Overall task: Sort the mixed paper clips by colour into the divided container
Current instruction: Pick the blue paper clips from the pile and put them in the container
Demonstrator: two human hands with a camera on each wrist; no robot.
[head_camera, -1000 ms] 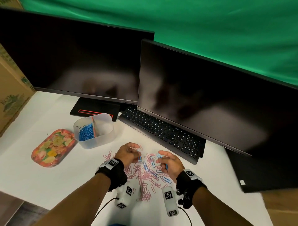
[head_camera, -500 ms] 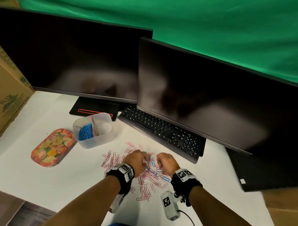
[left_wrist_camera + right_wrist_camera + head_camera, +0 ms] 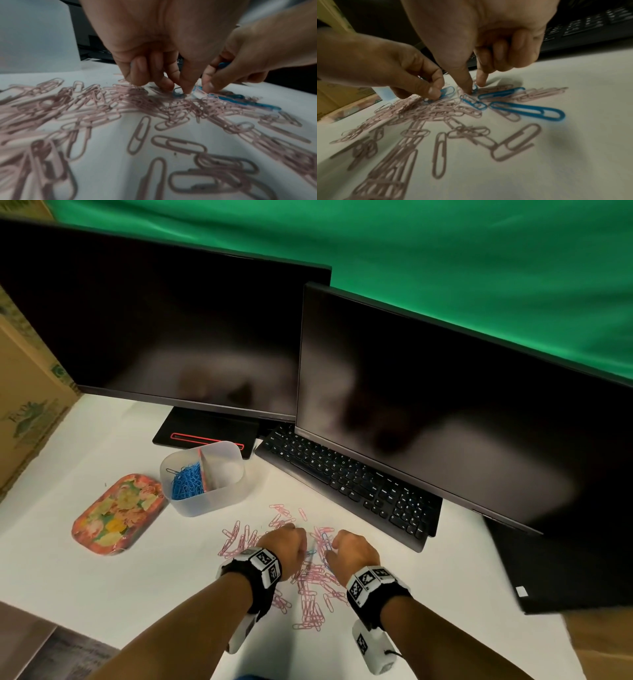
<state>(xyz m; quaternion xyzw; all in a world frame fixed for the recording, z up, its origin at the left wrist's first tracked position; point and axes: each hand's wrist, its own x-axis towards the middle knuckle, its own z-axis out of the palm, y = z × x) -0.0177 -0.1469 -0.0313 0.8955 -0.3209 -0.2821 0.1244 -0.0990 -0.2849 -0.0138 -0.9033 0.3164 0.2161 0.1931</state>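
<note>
Pink paper clips (image 3: 310,594) lie scattered on the white table, with a few blue clips (image 3: 527,110) among them. Fingertips down in the pile, my left hand (image 3: 303,546) pinches a blue clip (image 3: 447,91); the left wrist view shows the same hand (image 3: 180,90). Close beside it, my right hand (image 3: 330,549) keeps blue clips (image 3: 223,65) in its curled fingers. Its thumb and forefinger (image 3: 474,86) press on another blue clip. The clear divided container (image 3: 219,501) stands to the far left, with blue clips (image 3: 186,482) in its left compartment.
A flowered tray (image 3: 116,513) lies left of the container. A black keyboard (image 3: 349,481) and two dark monitors (image 3: 428,412) stand close behind the pile. A cardboard box (image 3: 24,392) is at the far left. The table edge runs near my forearms.
Both hands have come closer together and dropped knuckles-up onto the middle of the pile. The left hand has shifted right and towards me.
</note>
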